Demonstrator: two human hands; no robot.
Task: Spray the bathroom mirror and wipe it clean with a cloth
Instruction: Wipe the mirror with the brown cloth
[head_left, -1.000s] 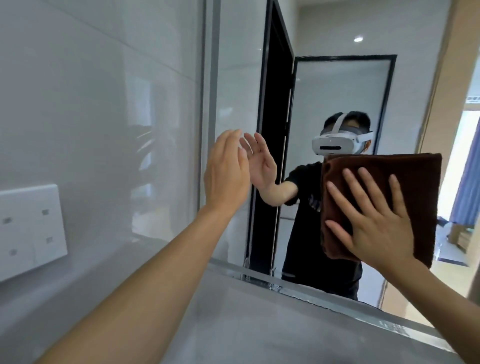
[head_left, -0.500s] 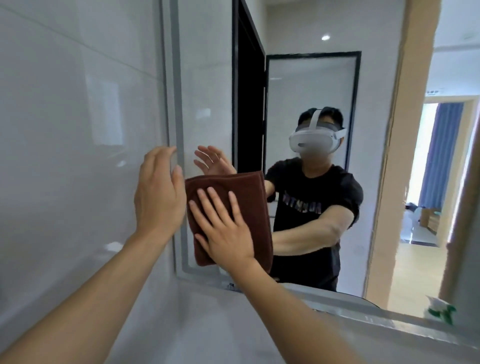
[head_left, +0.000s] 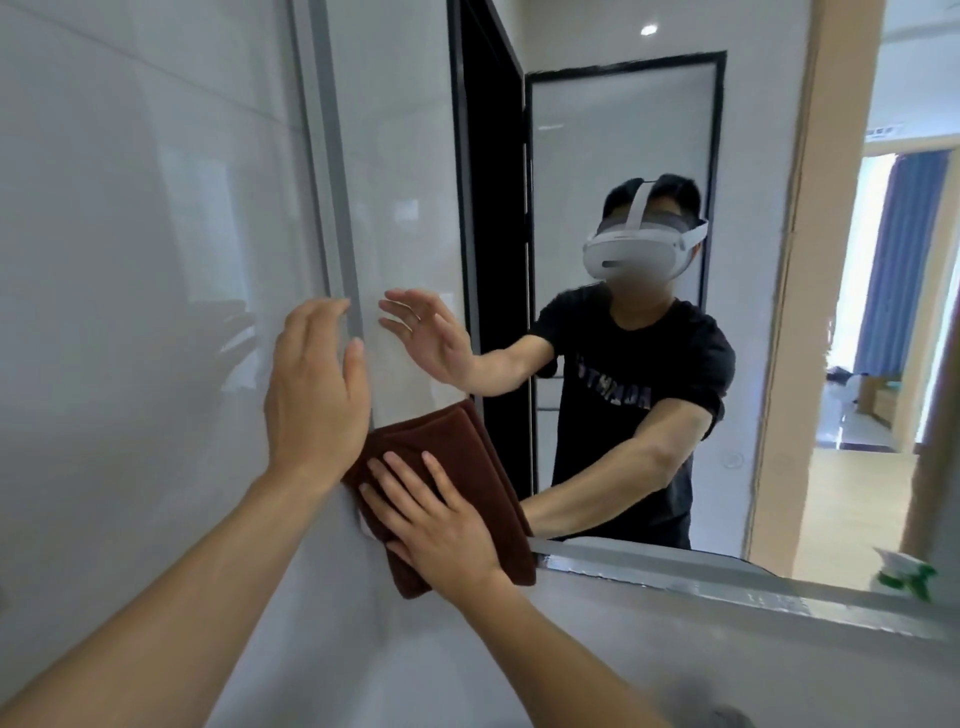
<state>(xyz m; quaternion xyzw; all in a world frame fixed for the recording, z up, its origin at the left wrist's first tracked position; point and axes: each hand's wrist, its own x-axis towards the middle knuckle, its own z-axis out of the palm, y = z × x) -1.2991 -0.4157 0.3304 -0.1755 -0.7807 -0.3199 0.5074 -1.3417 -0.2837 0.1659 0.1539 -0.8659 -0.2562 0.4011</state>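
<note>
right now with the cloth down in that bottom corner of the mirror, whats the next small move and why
Probably sweep the brown cloth rightward along the bottom edge. The right hand presses it flat at the lower left corner of the mirror, partly overhanging the frame, so the glass to its right lies open. The left hand is braced at the mirror's left edge.

Bright, even light; glare on the tiled wall (head_left: 130, 260); edges bowed.

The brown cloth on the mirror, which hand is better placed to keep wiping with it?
The right hand: it lies flat on the brown cloth, pressing it at the mirror's lower left corner. The left hand is bare, open against the mirror's left edge.
</note>
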